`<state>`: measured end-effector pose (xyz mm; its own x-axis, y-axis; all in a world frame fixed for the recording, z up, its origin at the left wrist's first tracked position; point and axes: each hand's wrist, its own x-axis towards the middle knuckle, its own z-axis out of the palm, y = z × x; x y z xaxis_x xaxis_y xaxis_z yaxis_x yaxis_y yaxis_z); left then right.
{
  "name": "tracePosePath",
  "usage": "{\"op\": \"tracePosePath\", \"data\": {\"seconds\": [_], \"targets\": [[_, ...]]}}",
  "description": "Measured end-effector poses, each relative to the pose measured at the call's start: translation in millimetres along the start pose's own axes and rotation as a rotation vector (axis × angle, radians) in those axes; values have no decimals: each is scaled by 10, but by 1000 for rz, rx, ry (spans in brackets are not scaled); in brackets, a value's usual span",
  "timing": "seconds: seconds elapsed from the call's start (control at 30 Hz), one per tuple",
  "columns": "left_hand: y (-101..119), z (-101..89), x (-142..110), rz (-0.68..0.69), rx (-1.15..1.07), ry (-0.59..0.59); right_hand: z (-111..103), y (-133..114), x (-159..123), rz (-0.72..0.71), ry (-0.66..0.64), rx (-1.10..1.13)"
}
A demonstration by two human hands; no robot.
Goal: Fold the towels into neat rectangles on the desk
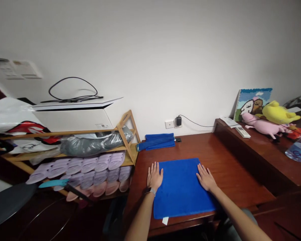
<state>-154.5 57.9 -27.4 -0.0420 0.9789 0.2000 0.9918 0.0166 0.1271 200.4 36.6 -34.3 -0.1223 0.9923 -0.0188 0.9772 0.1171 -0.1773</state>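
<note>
A blue towel [182,189] lies spread flat on the brown wooden desk [240,180], with a white tag showing at its near edge. At the towel's left edge, toward the far corner, my left hand [155,176] rests flat with the fingers stretched out; a watch is on that wrist. My right hand [206,178] lies flat on the far right corner, fingers extended. Neither hand grips anything. Farther back, against the wall, more folded blue cloth [160,141] lies on the desk.
A wooden rack [130,144] on the left holds lilac and pink slippers [90,164] and a white box [75,120]. On the raised surface at right are a remote [242,132], plush toys [263,126] and a plastic bottle [299,149]. A black charger [179,121] is plugged into the wall.
</note>
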Motion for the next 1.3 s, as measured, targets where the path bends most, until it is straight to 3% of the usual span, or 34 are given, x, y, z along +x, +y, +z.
{"op": "tracePosePath", "data": {"seconds": [0.17, 0.27, 0.33, 0.5, 0.57, 0.6, 0.63, 0.7, 0.87, 0.93, 1.0, 1.13, 1.3], "targets": [[10, -164, -37, 31, 55, 41, 42, 1, -66, 15, 15, 47], [187, -243, -63, 147, 70, 82, 13, -24, -51, 5, 20, 74], [517, -236, -105, 241, 37, 79, 2, -28, -47, 1, 29, 87], [1784, -4, -336, 475, -123, -50, 34, 13, -54, -27, 33, 83], [2086, 95, -415, 485, -156, -120, 47, 29, -53, -52, 13, 64], [2126, 128, -439, 469, -162, -139, 49, 33, -51, -56, 6, 58], [2085, 149, -451, 443, -162, -143, 47, 32, -49, -50, 4, 59], [1781, 154, -448, 364, -143, -114, 36, 22, -49, -24, 11, 73], [538, 59, -402, 76, -14, -51, 4, -8, -64, 9, 17, 90], [242, 35, -411, 40, 11, -22, -10, -15, -64, 15, 7, 85], [144, 32, -431, 29, 18, 4, -38, -26, -63, 23, -5, 78], [229, 39, -458, 9, 10, 31, -104, -58, -131, 40, 8, 52], [269, 38, -465, 7, -18, 51, -13, -44, -498, 16, 120, 19]]}}
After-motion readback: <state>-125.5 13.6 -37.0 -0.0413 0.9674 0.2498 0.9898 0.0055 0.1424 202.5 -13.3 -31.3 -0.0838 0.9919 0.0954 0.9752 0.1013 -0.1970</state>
